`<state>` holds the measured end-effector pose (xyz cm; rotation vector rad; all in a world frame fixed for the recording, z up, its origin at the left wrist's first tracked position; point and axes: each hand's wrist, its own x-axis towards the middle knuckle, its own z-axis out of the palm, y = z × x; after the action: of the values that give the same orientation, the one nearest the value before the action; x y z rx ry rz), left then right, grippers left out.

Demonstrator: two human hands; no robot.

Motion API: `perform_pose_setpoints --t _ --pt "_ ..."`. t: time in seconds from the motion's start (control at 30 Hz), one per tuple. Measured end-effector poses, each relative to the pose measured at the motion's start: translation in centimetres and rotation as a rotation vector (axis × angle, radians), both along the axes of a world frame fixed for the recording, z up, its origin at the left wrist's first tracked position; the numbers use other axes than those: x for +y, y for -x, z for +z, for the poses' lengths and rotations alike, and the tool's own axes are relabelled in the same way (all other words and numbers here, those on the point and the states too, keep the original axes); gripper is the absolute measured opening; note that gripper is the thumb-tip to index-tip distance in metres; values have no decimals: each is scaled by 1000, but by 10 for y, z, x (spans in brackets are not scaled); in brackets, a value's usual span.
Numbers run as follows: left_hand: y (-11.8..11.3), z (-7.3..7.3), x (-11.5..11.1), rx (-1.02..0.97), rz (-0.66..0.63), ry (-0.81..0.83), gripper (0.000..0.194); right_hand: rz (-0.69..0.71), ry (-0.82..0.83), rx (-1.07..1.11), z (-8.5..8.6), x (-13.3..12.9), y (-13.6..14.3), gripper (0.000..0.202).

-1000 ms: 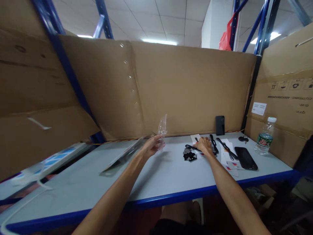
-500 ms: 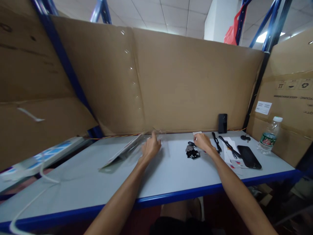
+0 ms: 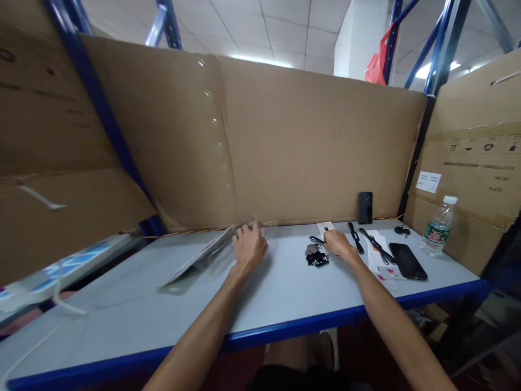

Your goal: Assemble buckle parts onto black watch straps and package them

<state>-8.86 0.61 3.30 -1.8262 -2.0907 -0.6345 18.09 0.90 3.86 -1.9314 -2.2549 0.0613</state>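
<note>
My left hand (image 3: 249, 245) lies low on the grey table (image 3: 285, 293) with its fingers curled on a clear plastic bag (image 3: 266, 223) at the foot of the cardboard wall. Just left of it a stack of clear bags (image 3: 199, 262) lies tilted. My right hand (image 3: 337, 243) rests on the table further right, its fingertips pinching a thin black strap (image 3: 314, 239). A white card (image 3: 325, 226) lies right behind that hand. A small heap of black parts (image 3: 315, 256) sits to its left.
More black straps (image 3: 376, 244) lie on white sheets beside a dark phone (image 3: 407, 261). A small black device (image 3: 365, 207) leans on the cardboard wall (image 3: 309, 157). Keys (image 3: 402, 230) and a water bottle (image 3: 438, 226) stand at right. A blue-white box (image 3: 69, 266) sits far left.
My left hand has brought the clear bag down from upright to flat against the table's back edge. My right hand has shifted slightly left among the straps.
</note>
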Motion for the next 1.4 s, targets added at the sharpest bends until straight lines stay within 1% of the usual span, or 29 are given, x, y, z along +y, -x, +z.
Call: perform_pose_setpoints --t 0.13,0.23,0.3,0.37,0.4,0.43,0.47,0.5,0.57,0.63,0.67,0.7,0.77,0.8,0.83,0.87,0.93,0.97,1.0,1.03,1.1,1.17,1.3,1.4 --pt "-6 4 -3 -7 -45 -154 50 -68 -30 128 -6 3 1 31" --pt "-10 6 -6 -42 -125 -249 45 -133 -45 308 -10 8 -4 27" --pt "-15 8 -9 -103 -218 -320 40 -171 -54 467 -8 11 -8 19" --pt "-25 9 -9 -228 -376 -339 33 -193 -59 644 -3 14 -11 6" --pt "-32 9 -8 -320 -469 -299 29 -190 -56 737 0 16 -11 4" --pt "-40 9 -7 -440 -561 -218 25 -175 -48 831 2 16 -10 8" --pt "-48 9 -6 -574 -634 -84 21 -149 -35 925 5 17 -8 12" --pt "-57 9 -5 -733 -694 86 21 -115 -20 1014 6 17 -5 15" --pt "-74 9 -5 -1074 -774 423 32 -42 10 1168 6 17 3 17" --pt "-86 7 -7 -1285 -842 666 41 12 33 1272 3 18 13 19" --pt "-89 6 -8 -1344 -866 741 42 40 50 1317 1 18 16 20" --pt "-90 5 -9 -1389 -875 780 40 73 77 1367 -1 19 19 21" --pt "-88 1 -9 -1477 -857 769 33 125 127 1428 -4 22 19 23" --pt "-85 -1 -7 -1525 -836 733 29 124 113 1399 -5 23 17 22" --pt "-81 -3 -5 -1577 -809 688 26 101 60 1308 -6 24 14 20" --pt "-77 -5 -3 -1631 -777 639 25 66 -25 1150 -7 25 10 17" --pt "-67 -10 3 -1745 -703 565 30 10 -189 741 -9 26 3 10" --pt "-62 -11 6 -1806 -668 543 35 12 -224 569 -11 26 0 7" --pt "-58 -12 8 -1864 -637 529 40 38 -222 447 -13 27 -3 9" --pt "-55 -12 10 -1911 -615 523 43 82 -193 376 -15 27 -5 15" --pt "-51 -12 11 -1978 -602 515 43 188 -114 336 -18 28 -6 27" --pt "-50 -12 10 -2018 -614 492 37 289 -37 359 -19 29 -5 33" --pt "-52 -11 7 -2042 -637 459 36 368 91 466 -17 29 -5 25" --pt "-53 -11 5 -2042 -610 425 37 444 230 528 -14 27 -7 29"
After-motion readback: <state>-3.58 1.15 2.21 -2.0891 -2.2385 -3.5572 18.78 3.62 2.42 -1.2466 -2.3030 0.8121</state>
